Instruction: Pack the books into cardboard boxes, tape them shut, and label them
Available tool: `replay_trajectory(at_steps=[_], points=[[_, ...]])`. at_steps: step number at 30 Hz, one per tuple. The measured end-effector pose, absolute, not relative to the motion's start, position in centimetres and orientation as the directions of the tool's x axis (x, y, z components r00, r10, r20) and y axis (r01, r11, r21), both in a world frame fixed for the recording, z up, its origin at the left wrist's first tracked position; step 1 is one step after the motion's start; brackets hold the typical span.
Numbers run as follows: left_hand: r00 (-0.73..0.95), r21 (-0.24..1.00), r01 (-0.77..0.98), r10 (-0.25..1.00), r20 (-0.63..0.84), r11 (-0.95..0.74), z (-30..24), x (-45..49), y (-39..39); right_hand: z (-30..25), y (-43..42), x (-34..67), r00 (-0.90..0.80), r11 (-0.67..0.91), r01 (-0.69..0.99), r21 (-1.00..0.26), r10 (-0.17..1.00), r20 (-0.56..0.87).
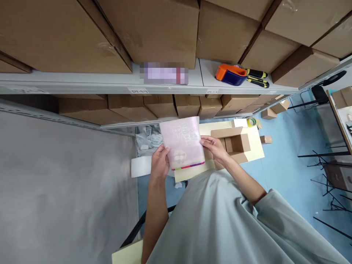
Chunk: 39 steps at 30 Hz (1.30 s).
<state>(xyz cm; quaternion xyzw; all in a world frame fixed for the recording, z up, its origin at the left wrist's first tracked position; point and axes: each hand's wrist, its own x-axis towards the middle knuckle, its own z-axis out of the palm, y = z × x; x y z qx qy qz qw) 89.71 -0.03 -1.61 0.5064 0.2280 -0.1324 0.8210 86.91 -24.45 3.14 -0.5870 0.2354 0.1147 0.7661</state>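
1 pink packet (183,143), frame centre | my left hand (160,162) pinches its left edge, my right hand (216,148) its right edge, likely to keep it flat | open carton (243,143), right of centre

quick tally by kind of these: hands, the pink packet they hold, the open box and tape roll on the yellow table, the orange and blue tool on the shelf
hands, left hand and right hand: 2
pink packet: 1
open box: 1
tape roll: 1
orange and blue tool: 1
total: 6
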Motion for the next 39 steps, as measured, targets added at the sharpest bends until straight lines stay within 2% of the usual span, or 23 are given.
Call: replay_trajectory(at_steps=[3,7,11,13,20,25,30,34,39], points=[[0.853,0.749,0.489,-0.066,-0.517,0.447,-0.9,88.4,-3.2,5.8,-27.4,84.0,0.861,0.25,-0.452,-0.856,-0.129,-0.493],[0.842,0.738,0.529,-0.151,-0.518,0.419,-0.5,86.4,-7.8,6.4,-30.9,81.2,0.844,0.219,-0.436,-0.873,-0.238,-0.481],[0.819,0.732,0.574,-0.235,-0.524,0.366,0.2,84.8,-11.8,5.4,-34.6,79.1,0.795,0.274,-0.432,-0.859,-0.334,-0.506],[0.799,0.719,0.601,-0.257,-0.544,0.348,0.6,84.2,-13.7,5.0,-36.4,78.3,0.773,0.335,-0.429,-0.839,-0.343,-0.533],[0.739,0.665,0.673,-0.269,-0.618,0.323,1.2,82.2,-18.5,4.4,-42.1,76.4,0.764,0.517,-0.468,-0.717,-0.17,-0.622],[0.717,0.647,0.697,-0.29,-0.634,0.309,1.2,80.7,-20.1,3.5,-44.6,75.9,0.747,0.5,-0.537,-0.679,-0.091,-0.658],[0.722,0.642,0.689,-0.248,-0.646,0.336,1.3,79.4,-21.7,2.7,-45.5,75.9,0.76,0.442,-0.587,-0.678,0.013,-0.65],[0.7,0.621,0.703,-0.189,-0.688,0.345,1.4,78.6,-22.9,2.5,-45.9,76.3,0.78,0.422,-0.564,-0.71,-0.008,-0.625],[0.736,0.68,0.659,-0.086,-0.672,0.321,1.9,77.6,-23.8,1.9,-46.8,76.8,0.817,0.436,-0.504,-0.746,-0.039,-0.575]])
